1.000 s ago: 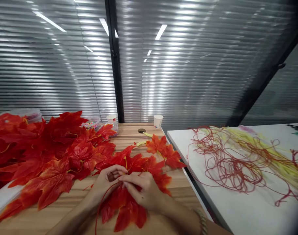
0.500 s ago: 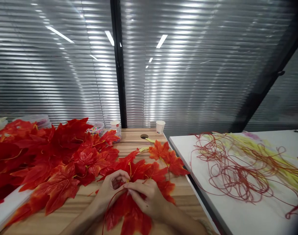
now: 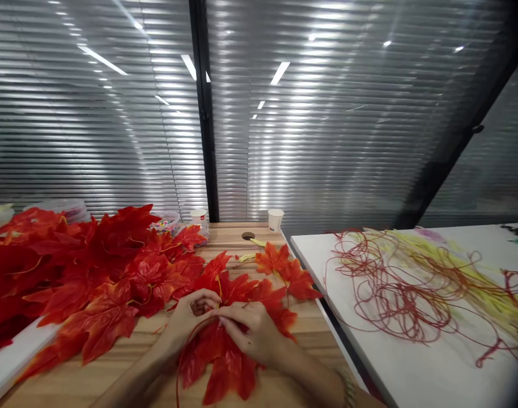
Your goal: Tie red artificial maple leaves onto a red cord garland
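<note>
My left hand (image 3: 190,318) and my right hand (image 3: 253,330) meet above a red artificial maple leaf (image 3: 225,362) on the wooden table. Both are closed in a pinch where a thin red cord (image 3: 180,357) meets a yellowish leaf stem (image 3: 219,292). The cord loops from the fingertips down across my left wrist area and hangs toward the bottom edge. More red-orange leaves (image 3: 274,297) lie just beyond the fingers. The exact point held between the fingertips is too small to make out.
A large heap of red leaves (image 3: 80,255) covers the left side. Two paper cups (image 3: 275,220) and a tub of beads (image 3: 168,222) stand at the back. Tangled red cord (image 3: 403,300) and yellow strands (image 3: 488,289) lie on the white table (image 3: 318,249) at right.
The view has shifted slightly. The stem and the nearby leaves sit a little further left with my hands, which remain pinched together. The leaf below the hands has moved slightly.
</note>
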Demonstrator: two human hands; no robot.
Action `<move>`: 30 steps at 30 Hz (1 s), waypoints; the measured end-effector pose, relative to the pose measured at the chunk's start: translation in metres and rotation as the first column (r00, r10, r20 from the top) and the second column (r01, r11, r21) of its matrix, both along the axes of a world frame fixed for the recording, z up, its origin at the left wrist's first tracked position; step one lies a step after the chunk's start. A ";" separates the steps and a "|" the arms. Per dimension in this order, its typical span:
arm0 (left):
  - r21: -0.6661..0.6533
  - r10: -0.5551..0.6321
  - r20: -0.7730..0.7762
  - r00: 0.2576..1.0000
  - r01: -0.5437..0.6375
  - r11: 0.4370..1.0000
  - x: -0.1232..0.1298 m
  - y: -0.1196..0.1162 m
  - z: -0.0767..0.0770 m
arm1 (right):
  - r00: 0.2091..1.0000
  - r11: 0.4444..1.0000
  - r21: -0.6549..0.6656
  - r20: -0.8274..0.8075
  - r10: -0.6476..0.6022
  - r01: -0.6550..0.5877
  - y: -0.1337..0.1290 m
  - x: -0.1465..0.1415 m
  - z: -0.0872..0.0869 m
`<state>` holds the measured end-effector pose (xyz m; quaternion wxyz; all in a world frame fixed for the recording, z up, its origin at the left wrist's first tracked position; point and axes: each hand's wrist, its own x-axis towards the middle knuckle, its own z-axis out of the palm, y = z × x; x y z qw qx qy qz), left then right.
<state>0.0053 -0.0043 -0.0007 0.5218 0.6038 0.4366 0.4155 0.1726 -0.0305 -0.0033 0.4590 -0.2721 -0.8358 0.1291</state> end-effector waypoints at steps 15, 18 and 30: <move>-0.003 -0.207 0.049 0.977 0.207 0.978 0.006 -0.011 0.004 | 0.996 0.996 0.055 0.060 0.069 -0.073 -0.011 -0.005 -0.001; -0.003 -0.279 0.006 0.960 0.279 0.960 0.009 -0.019 0.013 | 0.991 0.994 0.041 0.091 0.099 -0.103 -0.015 -0.004 0.001; -0.016 -0.398 0.054 0.916 0.399 0.917 -0.001 -0.016 0.008 | 0.994 0.994 0.085 0.082 0.068 -0.075 -0.016 -0.007 -0.002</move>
